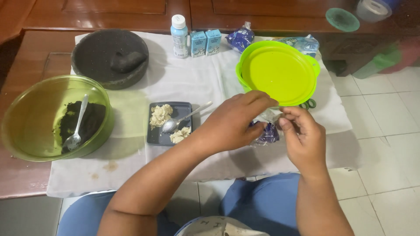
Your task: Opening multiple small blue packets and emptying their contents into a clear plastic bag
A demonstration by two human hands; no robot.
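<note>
Far left: green glass bowl (39, 113) with dark crumbs and spoon (76, 126). Behind: stone mortar (109, 57) with pestle. Centre: dark tray (168, 123) on white cloth (197, 78), pale lumps, second spoon. Left hand (234, 122) and right hand (302, 135) both pinched shut on clear-and-purple plastic wrapper (267, 131), held just above surface edge. Behind: lime-green lidded bowl (280, 72).

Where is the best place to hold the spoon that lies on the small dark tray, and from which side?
Probably by the handle of the spoon, coming from the right. The handle sticks out past the rim of the small dark tray, raised and free, while the bowl rests between the pale lumps.
</note>
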